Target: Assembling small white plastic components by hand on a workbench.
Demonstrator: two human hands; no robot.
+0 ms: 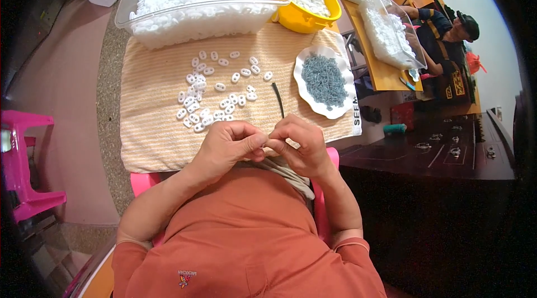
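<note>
My orange shirt (246,236) fills the bottom of the view, and just above it my left hand (226,150) and right hand (299,147) meet fingertip to fingertip over the near edge of the striped cloth (151,130) on the table. Both are curled nearly closed in a pinch; whatever sits between the fingertips is too small and hidden for me to name. Just beyond lies a short dark strip (278,99), and left of it a scatter of small white pieces (215,88) spread loose on the cloth. To the right sits a scalloped white dish (305,60) heaped with grey-blue bits (324,81). Further out stand a clear tub (196,21) full of white pieces and a yellow bowl (305,18). My worry: the pinch sits right at the cloth's edge, so a slip could send a tiny part into my lap or onto the floor.
</note>
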